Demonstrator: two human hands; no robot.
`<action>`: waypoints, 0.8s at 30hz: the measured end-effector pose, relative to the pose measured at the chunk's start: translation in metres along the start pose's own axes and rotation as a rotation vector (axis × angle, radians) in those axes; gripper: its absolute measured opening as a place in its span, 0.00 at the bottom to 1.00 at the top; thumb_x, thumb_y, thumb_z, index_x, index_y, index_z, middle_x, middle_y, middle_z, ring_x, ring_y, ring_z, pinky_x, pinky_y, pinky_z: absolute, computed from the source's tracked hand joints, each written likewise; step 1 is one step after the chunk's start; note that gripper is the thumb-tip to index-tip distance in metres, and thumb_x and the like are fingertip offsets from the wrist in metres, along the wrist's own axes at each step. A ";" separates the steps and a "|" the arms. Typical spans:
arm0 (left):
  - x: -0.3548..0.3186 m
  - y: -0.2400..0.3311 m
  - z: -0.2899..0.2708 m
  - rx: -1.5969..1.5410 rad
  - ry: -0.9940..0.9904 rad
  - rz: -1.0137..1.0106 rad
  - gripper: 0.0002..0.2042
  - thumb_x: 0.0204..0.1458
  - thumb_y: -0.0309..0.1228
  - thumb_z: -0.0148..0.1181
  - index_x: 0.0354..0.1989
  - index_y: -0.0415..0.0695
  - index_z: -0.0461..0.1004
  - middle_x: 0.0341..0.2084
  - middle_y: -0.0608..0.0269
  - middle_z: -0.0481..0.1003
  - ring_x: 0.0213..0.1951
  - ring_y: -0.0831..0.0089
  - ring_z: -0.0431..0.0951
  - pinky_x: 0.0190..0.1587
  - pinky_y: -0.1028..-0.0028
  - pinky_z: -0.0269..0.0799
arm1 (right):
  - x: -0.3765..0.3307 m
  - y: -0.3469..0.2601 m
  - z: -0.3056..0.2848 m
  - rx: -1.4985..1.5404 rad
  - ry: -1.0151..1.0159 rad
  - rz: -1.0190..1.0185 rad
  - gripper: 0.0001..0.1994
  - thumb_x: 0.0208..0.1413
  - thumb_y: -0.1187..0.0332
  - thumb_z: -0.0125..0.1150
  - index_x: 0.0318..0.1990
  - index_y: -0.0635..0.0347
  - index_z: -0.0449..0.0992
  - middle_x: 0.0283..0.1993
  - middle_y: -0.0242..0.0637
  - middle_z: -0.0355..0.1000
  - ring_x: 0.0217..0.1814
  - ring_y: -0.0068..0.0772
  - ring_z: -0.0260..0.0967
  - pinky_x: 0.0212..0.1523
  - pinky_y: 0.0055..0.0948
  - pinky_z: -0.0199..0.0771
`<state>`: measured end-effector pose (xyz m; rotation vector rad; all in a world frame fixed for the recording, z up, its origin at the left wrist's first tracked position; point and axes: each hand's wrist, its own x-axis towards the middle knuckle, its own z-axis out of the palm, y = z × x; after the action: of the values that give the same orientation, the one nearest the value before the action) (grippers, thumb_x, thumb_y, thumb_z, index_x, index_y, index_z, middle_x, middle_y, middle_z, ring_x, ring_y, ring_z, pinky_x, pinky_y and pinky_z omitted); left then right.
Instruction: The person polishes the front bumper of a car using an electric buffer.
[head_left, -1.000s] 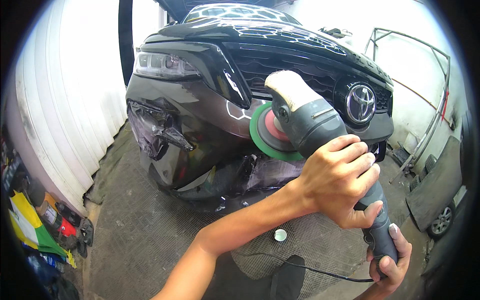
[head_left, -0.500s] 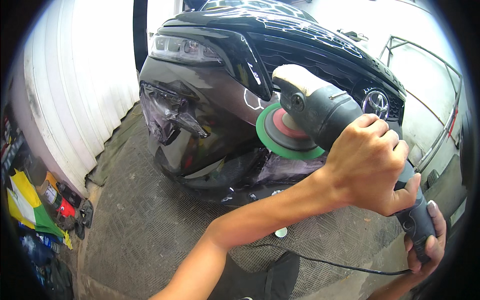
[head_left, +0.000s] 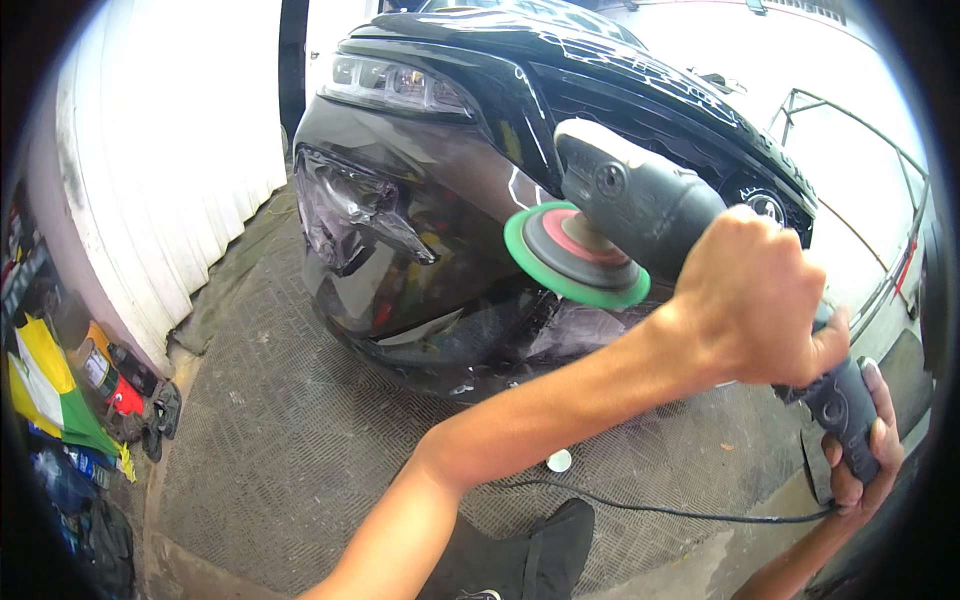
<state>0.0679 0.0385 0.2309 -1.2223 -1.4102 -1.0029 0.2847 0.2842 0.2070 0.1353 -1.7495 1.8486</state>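
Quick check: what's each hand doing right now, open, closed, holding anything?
Left hand: closed over the body of the polisher.
Right hand: fingers closed round the polisher's rear handle.

bumper [head_left: 420, 250]: glossy black paint | pad [head_left: 570, 262]: green foam | polisher [head_left: 640, 205]: matt plastic

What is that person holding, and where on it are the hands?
A grey polishing machine with a green pad. The left hand wraps over its body behind the head; the right hand grasps the rear handle, where the cord comes out.
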 end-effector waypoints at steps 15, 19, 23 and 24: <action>-0.017 0.001 0.046 -0.119 -0.023 0.111 0.23 0.47 0.49 0.64 0.19 0.37 0.80 0.17 0.49 0.78 0.23 0.52 0.80 0.37 0.60 0.78 | -0.038 0.018 0.004 -0.203 -0.071 -0.035 0.40 0.59 0.61 0.68 0.77 0.66 0.61 0.38 0.66 0.77 0.14 0.31 0.70 0.11 0.22 0.66; -0.028 0.003 0.084 -0.172 -0.041 0.198 0.22 0.45 0.50 0.64 0.20 0.39 0.79 0.21 0.52 0.80 0.28 0.55 0.81 0.43 0.62 0.78 | -0.053 0.026 0.026 -0.601 -0.029 -0.107 0.51 0.57 0.52 0.73 0.81 0.66 0.52 0.40 0.49 0.78 0.18 0.20 0.67 0.16 0.19 0.63; -0.040 0.001 0.096 -0.165 -0.049 0.246 0.20 0.43 0.49 0.65 0.21 0.40 0.79 0.22 0.55 0.78 0.29 0.56 0.81 0.44 0.62 0.77 | -0.047 0.033 0.039 -1.002 -0.089 -0.111 0.44 0.61 0.55 0.70 0.79 0.69 0.57 0.35 0.40 0.74 0.23 0.20 0.64 0.25 0.24 0.63; -0.045 -0.001 0.093 -0.162 -0.037 0.249 0.20 0.43 0.49 0.65 0.21 0.41 0.78 0.22 0.55 0.78 0.30 0.56 0.80 0.44 0.63 0.77 | -0.044 0.038 0.040 -1.058 -0.128 -0.136 0.41 0.63 0.57 0.69 0.78 0.69 0.59 0.33 0.39 0.73 0.24 0.21 0.63 0.27 0.26 0.64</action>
<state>0.0537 0.1209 0.1702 -1.5022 -1.1868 -0.9379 0.2901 0.2329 0.1589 -0.0499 -2.4871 0.6509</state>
